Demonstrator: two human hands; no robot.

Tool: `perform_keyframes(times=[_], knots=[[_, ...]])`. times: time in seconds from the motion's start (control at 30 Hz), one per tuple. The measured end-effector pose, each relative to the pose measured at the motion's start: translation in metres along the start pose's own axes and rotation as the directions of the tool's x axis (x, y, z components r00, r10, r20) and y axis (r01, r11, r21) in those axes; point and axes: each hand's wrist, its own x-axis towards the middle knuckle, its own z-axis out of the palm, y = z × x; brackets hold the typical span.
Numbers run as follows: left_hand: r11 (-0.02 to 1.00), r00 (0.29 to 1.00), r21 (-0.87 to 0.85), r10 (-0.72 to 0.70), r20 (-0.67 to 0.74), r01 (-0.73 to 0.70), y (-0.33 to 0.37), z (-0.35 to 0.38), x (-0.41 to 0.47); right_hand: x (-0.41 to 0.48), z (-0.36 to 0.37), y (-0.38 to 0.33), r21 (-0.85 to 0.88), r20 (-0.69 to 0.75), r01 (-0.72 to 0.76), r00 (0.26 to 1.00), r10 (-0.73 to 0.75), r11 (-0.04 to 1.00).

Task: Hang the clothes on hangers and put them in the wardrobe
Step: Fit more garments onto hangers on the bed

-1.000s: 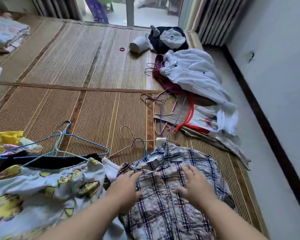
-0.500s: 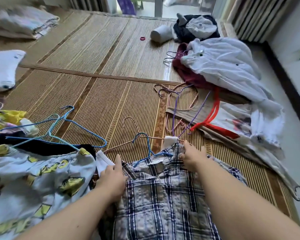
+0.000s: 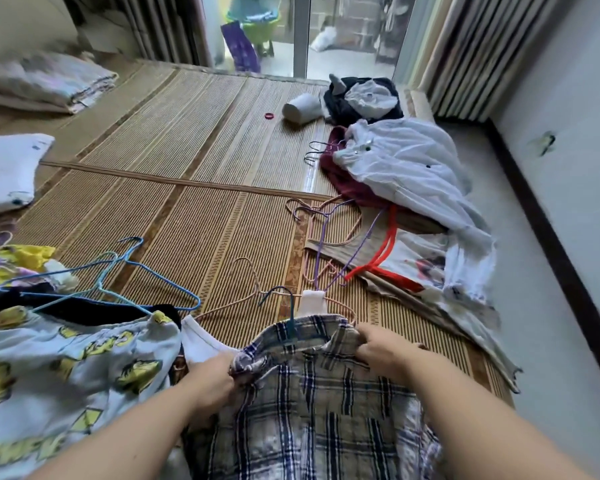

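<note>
Plaid shirt (image 3: 309, 393) flat on woven mat (image 3: 187, 220), collar far from person. Left hand (image 3: 212, 379): fingers curled, gripping shoulder fabric. Right hand (image 3: 381, 348): fingers pinching collar edge. Dark blue hanger (image 3: 292, 317) inside collar, hook emerging between both hands' fingers. Loose hangers (image 3: 326, 237) well beyond right fingers.

Crinkled cloth on a ribbed woven mat (image 3: 187, 220)
The plaid shirt (image 3: 309, 403) is thin, matt, creased cloth; the cartoon-print garment (image 3: 66, 358) looks smoother. The mat's fine ribs carry a faint sheen. The blue hangers (image 3: 99, 287) are slim, smooth coated wire. The white garment (image 3: 413, 168) is light, rumpled fabric.
</note>
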Motion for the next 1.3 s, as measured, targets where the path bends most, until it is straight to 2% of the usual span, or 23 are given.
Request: perform_keyframes(times=[0.1,0.17,0.2,0.3,0.37,0.43,0.5,0.57,0.6,0.7,0.87,1.03,1.13,1.23,1.3], knots=[[0.998,0.998,0.002,0.066,-0.016,-0.066,0.008,-0.002,-0.017,-0.042,-0.012,0.004,0.206,-0.064,-0.012,0.998,0.025,0.978],[0.99,0.994,-0.106,0.097,0.045,-0.092,0.014,0.001,-0.027,-0.067,-0.015,0.007,0.289,-0.121,0.003,0.992,0.033,0.957],[0.991,0.995,-0.107,0.082,0.063,-0.075,0.015,0.004,-0.03,-0.077,-0.015,0.009,0.315,-0.148,0.005,0.988,0.044,0.949],[0.998,0.996,0.036,-0.059,0.062,0.057,0.017,0.018,-0.034,-0.099,-0.008,0.013,0.357,-0.149,-0.026,0.985,0.085,0.934],[0.994,0.999,0.105,-0.037,0.034,0.033,0.019,0.028,-0.033,-0.106,0.003,0.013,0.35,-0.137,-0.059,0.984,0.113,0.935],[0.999,0.999,0.018,0.031,-0.027,-0.03,0.024,0.034,-0.037,-0.109,0.015,0.007,0.333,-0.196,-0.053,0.973,0.124,0.942],[0.987,0.989,-0.126,0.079,-0.123,-0.095,0.025,0.04,-0.042,-0.111,0.026,-0.005,0.223,-0.294,0.044,0.956,0.024,0.974],[0.965,0.971,-0.2,0.128,-0.201,-0.169,0.027,0.035,-0.051,-0.114,0.031,-0.025,0.027,-0.311,0.133,0.943,-0.119,0.991],[0.951,0.965,-0.238,0.147,-0.216,-0.198,0.029,0.031,-0.056,-0.113,0.033,-0.035,-0.007,-0.306,0.18,0.936,-0.173,0.984],[0.909,0.947,-0.296,0.233,-0.222,-0.293,0.041,0.0,-0.08,-0.127,0.024,-0.072,0.14,-0.432,0.296,0.877,-0.211,0.945],[0.912,0.892,-0.152,0.32,-0.319,-0.382,0.072,-0.052,-0.128,-0.187,-0.031,-0.111,0.356,-0.625,0.392,0.775,-0.096,0.848],[0.863,0.829,-0.105,0.431,-0.356,-0.494,0.114,-0.092,-0.202,-0.283,-0.084,-0.122,0.295,-0.715,0.39,0.696,-0.07,0.872],[0.839,0.799,-0.068,0.484,-0.357,-0.539,0.143,-0.106,-0.237,-0.342,-0.105,-0.122,0.217,-0.735,0.318,0.676,-0.06,0.923],[0.805,0.761,-0.016,0.555,-0.335,-0.594,0.175,-0.113,-0.266,-0.4,-0.119,-0.117,0.271,-0.741,0.315,0.671,-0.012,0.909],[0.77,0.718,0.063,0.619,-0.318,-0.635,0.201,-0.114,-0.283,-0.435,-0.123,-0.104,0.308,-0.719,0.301,0.695,0.014,0.902]])
